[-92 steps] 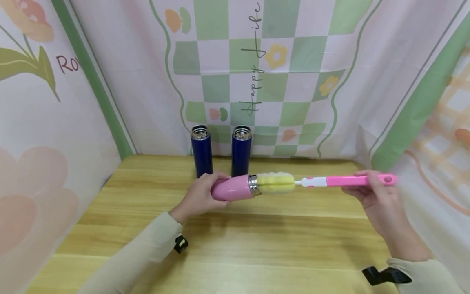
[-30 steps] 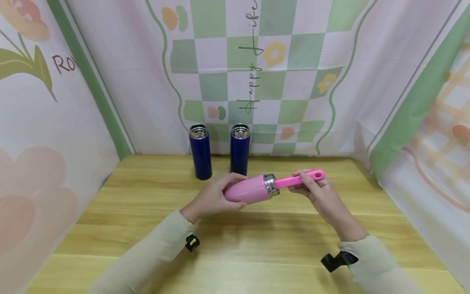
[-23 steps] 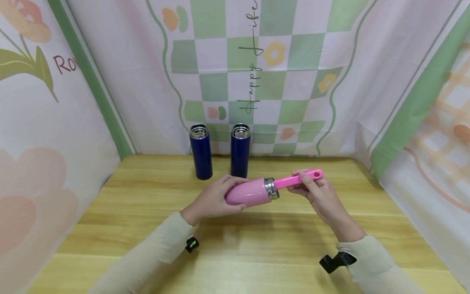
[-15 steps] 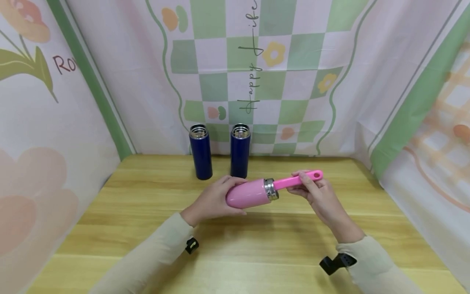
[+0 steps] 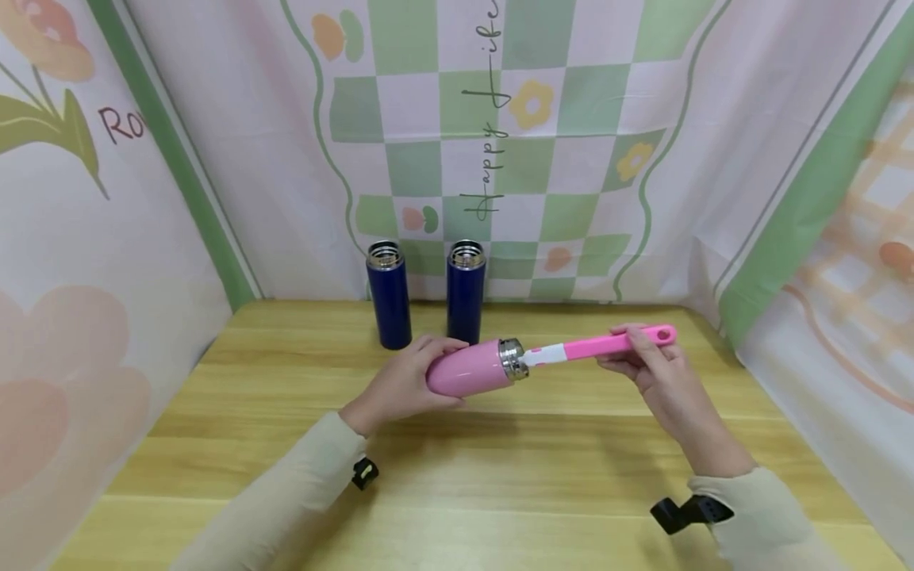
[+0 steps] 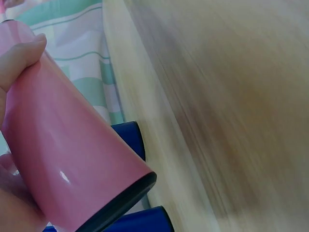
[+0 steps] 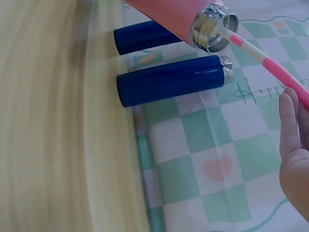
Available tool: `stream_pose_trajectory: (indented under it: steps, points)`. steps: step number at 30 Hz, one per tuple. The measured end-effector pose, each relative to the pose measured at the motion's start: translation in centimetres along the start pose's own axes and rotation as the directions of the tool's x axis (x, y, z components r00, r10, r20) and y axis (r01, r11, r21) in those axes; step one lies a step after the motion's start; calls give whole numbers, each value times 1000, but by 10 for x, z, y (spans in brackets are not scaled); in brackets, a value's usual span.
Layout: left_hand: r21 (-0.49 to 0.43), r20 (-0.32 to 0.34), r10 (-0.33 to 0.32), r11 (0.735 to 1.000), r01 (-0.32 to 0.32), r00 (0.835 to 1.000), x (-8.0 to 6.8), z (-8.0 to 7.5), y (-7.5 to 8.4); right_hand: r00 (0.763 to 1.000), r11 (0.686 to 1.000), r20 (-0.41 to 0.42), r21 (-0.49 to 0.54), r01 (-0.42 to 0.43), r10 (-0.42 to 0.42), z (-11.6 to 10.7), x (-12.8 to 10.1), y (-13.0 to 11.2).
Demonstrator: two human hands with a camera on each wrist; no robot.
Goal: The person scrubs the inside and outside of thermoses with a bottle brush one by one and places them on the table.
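My left hand (image 5: 403, 382) grips a pink thermos bottle (image 5: 467, 370) near its base, holding it tilted above the table with its open metal mouth to the right. The bottle fills much of the left wrist view, with the thumb (image 6: 21, 60) across its side. My right hand (image 5: 664, 381) pinches the pink end of a bottle brush (image 5: 596, 346). White and pink parts of the handle show outside the mouth. In the right wrist view the yellowish sponge head (image 7: 208, 28) sits inside the bottle's neck (image 7: 228, 24).
Two open dark blue bottles (image 5: 389, 305) (image 5: 466, 301) stand upright near the back of the wooden table (image 5: 500, 492), just behind the pink one. A checked curtain (image 5: 485, 159) hangs behind the table's back edge.
The brush was first mostly outside, then went deep into the bottle. Over the last half second my right hand has drawn it rightward, uncovering the white part of the handle.
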State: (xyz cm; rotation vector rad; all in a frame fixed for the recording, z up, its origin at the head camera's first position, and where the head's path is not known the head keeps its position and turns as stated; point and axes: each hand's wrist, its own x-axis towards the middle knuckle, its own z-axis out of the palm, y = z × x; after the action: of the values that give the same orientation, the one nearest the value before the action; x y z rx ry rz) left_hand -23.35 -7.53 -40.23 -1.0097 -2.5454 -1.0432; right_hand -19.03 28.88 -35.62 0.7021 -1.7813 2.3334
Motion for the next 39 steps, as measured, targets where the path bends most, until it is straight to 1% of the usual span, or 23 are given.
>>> stream_pose_trajectory:
  steps: [7,12,16,20,26,34,39]
  points:
    - [47,39,13,999,-15,999,-1,-3,4,999,999,-20,16,51,-51,-4,0,-13]
    - [62,41,29,998,-31,999,-4,-5,4,996,999,-79,8,41,-40,-7,1,-19]
    - [59,44,21,998,-23,999,-6,-6,4,994,999,-105,21,27,-24,-11,0,-22]
    - [64,57,6,998,-10,998,-8,-9,5,995,999,-101,43,21,-16,-14,-1,-23]
    - [61,58,-22,998,18,998,-8,-12,7,995,997,-95,67,27,-21,-18,-2,-25]
    - [44,45,-7,999,5,999,-11,-11,3,994,994,-88,84,66,-58,-24,-4,-26]
    - [48,28,12,999,-13,1000,-12,-10,4,996,990,-36,113,84,-80,-27,-4,-26]
